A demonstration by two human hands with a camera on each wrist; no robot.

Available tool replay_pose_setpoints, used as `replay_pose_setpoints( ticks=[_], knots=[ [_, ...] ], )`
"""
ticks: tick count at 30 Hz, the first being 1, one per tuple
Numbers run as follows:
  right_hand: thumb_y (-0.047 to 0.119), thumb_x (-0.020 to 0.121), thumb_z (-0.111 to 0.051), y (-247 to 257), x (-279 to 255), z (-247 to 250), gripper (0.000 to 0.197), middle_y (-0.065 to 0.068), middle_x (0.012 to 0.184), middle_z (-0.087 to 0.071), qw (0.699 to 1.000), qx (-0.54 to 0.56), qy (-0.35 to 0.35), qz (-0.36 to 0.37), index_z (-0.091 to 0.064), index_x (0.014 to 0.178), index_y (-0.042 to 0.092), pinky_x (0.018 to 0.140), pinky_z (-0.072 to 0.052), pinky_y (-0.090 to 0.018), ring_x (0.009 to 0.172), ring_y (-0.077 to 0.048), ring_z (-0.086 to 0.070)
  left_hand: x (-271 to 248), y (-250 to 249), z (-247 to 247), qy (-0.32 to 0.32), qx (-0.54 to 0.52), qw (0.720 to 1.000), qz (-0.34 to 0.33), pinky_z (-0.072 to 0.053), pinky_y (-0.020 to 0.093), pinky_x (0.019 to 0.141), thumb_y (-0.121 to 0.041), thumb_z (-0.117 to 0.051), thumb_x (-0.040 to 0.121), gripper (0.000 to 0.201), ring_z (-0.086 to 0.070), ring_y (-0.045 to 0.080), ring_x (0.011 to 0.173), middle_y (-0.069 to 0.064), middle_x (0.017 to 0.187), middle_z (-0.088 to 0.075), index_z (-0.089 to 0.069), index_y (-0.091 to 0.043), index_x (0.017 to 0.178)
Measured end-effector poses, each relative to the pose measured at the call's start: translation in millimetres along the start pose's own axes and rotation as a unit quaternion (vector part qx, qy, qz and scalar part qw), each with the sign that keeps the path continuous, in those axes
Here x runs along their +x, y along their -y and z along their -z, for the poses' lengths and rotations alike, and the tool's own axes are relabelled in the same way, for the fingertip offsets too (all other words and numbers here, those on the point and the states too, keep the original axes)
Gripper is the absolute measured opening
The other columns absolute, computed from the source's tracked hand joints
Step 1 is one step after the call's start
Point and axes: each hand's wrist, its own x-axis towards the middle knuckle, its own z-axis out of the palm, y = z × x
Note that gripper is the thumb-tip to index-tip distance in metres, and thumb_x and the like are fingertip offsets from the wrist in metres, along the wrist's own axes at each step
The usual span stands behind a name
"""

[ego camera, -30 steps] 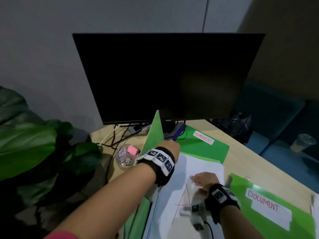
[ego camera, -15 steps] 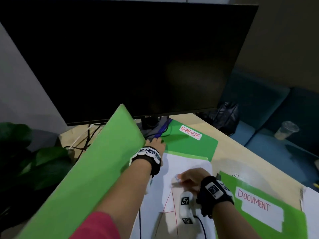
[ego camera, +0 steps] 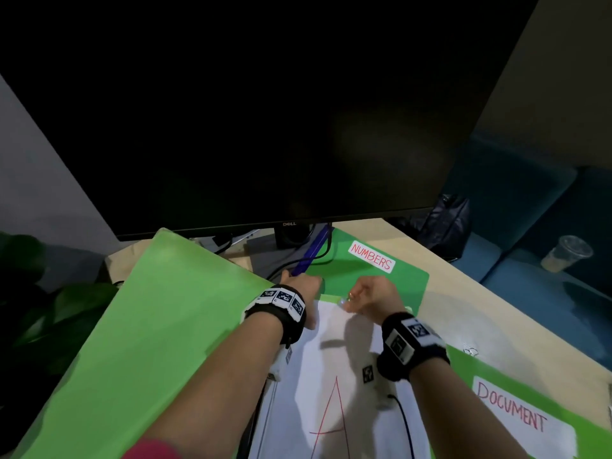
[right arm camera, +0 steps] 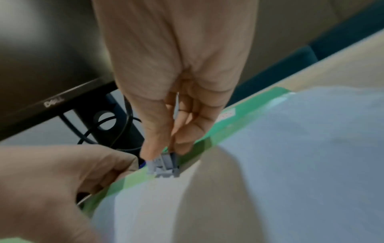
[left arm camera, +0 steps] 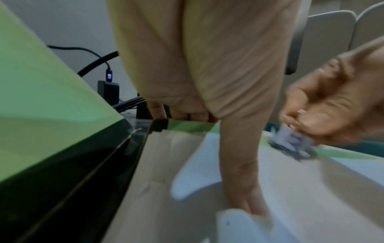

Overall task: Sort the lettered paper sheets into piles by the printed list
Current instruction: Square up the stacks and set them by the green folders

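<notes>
1. While the left hand (ego camera: 303, 283) curls its fingers over the far edge of the open green folder (ego camera: 149, 342), its thumb lies flat along the white sheets, pressing them down.
2. Thumb and forefinger of the right hand (ego camera: 372, 294) pinch a small grey clip (right arm camera: 163, 166) that sits on the top edge of the sheet with the red letter A (ego camera: 331, 419); the other fingers are curled behind.
3. That sheet lies on a stack inside the folder, between the two forearms, its far edge just short of the folder's green border.
4. Raised at a slant on the left, the folder's cover hems in that side; the dark monitor (ego camera: 265, 111) hangs close over the far edge of the desk (ego camera: 470, 313), with its stand and cables right behind the left fingers.
5. Free desk surface shows to the right, between the folder labelled NUMBERS (ego camera: 372, 260) and the one labelled DOCUMENT (ego camera: 516, 415).
6. Only the head view shows the red letter and both labels.
7. Only the right wrist view shows the clip's shape and how it straddles paper and green border; the left wrist view blurs it, but shows layered sheet edges under the thumb.
</notes>
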Motion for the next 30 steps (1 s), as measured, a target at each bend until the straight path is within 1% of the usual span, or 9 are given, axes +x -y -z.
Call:
replay_pose_setpoints(
  ticks=[2, 5, 9, 15, 19, 22, 24, 27, 30],
  knots=[
    [0.005, 0.067, -0.083, 12.7, 12.1, -0.1, 0.025, -0.003, 0.069, -0.066, 0.999, -0.026, 0.036, 0.017, -0.059, 0.063, 0.013, 0.075, -0.057, -0.037, 0.07, -0.018, -0.064, -1.0, 2.4, -3.2, -0.007, -0.02, 1.0, 0.002, -0.02, 0.049, 0.113, -0.033, -0.088, 0.055, 0.07, -0.052, 0.032, 0.117, 0.005, 0.117, -0.062, -0.052, -0.015, 0.113],
    [0.003, 0.072, -0.08, 28.6, 29.9, 2.1, 0.02, -0.008, 0.077, -0.07, 0.997, -0.048, 0.055, 0.034, -0.062, 0.066, 0.01, 0.076, -0.057, -0.034, 0.076, -0.021, -0.068, -1.5, 1.9, -2.2, 0.002, -0.021, 1.0, -0.001, -0.032, 0.045, 0.107, -0.032, -0.093, 0.048, 0.074, -0.05, 0.033, 0.115, 0.006, 0.111, -0.062, -0.055, -0.014, 0.109],
    [0.005, 0.076, -0.077, 41.5, 44.1, 1.1, 0.019, -0.007, 0.075, -0.072, 0.99, -0.086, 0.098, 0.047, -0.062, 0.067, 0.011, 0.073, -0.058, -0.032, 0.073, -0.017, -0.071, -4.0, 2.0, -4.2, -0.003, -0.032, 0.999, 0.012, -0.051, 0.037, 0.087, -0.029, -0.091, 0.043, 0.064, -0.045, 0.033, 0.11, 0.006, 0.096, -0.055, -0.051, -0.017, 0.091],
    [0.007, 0.079, -0.075, 53.0, 51.9, -5.7, 0.013, -0.005, 0.072, -0.073, 0.972, -0.151, 0.178, 0.033, -0.065, 0.072, 0.01, 0.076, -0.058, -0.029, 0.069, -0.015, -0.069, -1.4, 9.2, -15.3, -0.043, -0.086, 0.995, 0.02, -0.057, 0.038, 0.079, -0.025, -0.082, 0.054, 0.053, -0.055, 0.029, 0.101, 0.001, 0.094, -0.057, -0.052, -0.021, 0.098],
    [0.003, 0.084, -0.068, 55.1, 57.7, -1.5, 0.016, -0.003, 0.068, -0.073, 0.967, -0.128, 0.221, 0.016, -0.063, 0.07, 0.01, 0.077, -0.057, -0.026, 0.061, -0.011, -0.067, -1.6, 14.4, -17.3, -0.047, -0.125, 0.99, 0.033, -0.056, 0.038, 0.077, -0.027, -0.08, 0.048, 0.047, -0.056, 0.024, 0.094, -0.005, 0.085, -0.057, -0.05, -0.03, 0.084],
    [0.004, 0.082, -0.07, 54.3, 60.1, -2.6, 0.015, -0.003, 0.068, -0.073, 0.965, -0.133, 0.224, 0.02, -0.063, 0.069, 0.01, 0.078, -0.057, -0.027, 0.059, -0.01, -0.066, -0.8, 18.3, -18.2, -0.046, -0.157, 0.986, 0.037, -0.054, 0.033, 0.073, -0.029, -0.085, 0.045, 0.051, -0.059, 0.021, 0.087, -0.008, 0.08, -0.057, -0.049, -0.028, 0.081],
    [0.005, 0.079, -0.073, 50.7, 60.9, -4.7, 0.015, -0.005, 0.071, -0.073, 0.966, -0.139, 0.216, 0.024, -0.064, 0.069, 0.01, 0.074, -0.057, -0.027, 0.061, -0.01, -0.066, -0.2, 19.4, -17.2, -0.049, -0.165, 0.985, 0.027, -0.05, 0.03, 0.071, -0.029, -0.086, 0.051, 0.049, -0.057, 0.018, 0.08, -0.009, 0.077, -0.055, -0.053, -0.023, 0.086],
    [0.005, 0.076, -0.076, 44.6, 61.8, -5.4, 0.016, -0.006, 0.073, -0.072, 0.968, -0.145, 0.203, 0.03, -0.064, 0.066, 0.012, 0.066, -0.052, -0.025, 0.066, -0.013, -0.064, -3.2, 18.8, -16.6, -0.074, -0.16, 0.984, 0.023, -0.045, 0.029, 0.073, -0.029, -0.084, 0.057, 0.048, -0.057, 0.021, 0.085, -0.009, 0.078, -0.053, -0.053, -0.018, 0.093],
    [0.005, 0.075, -0.077, 43.4, 62.8, -6.7, 0.018, -0.004, 0.07, -0.069, 0.966, -0.157, 0.202, 0.034, -0.064, 0.065, 0.012, 0.062, -0.049, -0.024, 0.062, -0.011, -0.061, -9.4, 16.8, -15.1, -0.074, -0.134, 0.988, 0.014, -0.041, 0.04, 0.095, -0.03, -0.083, 0.061, 0.058, -0.054, 0.024, 0.106, -0.001, 0.104, -0.06, -0.053, -0.016, 0.109]
  ],
)
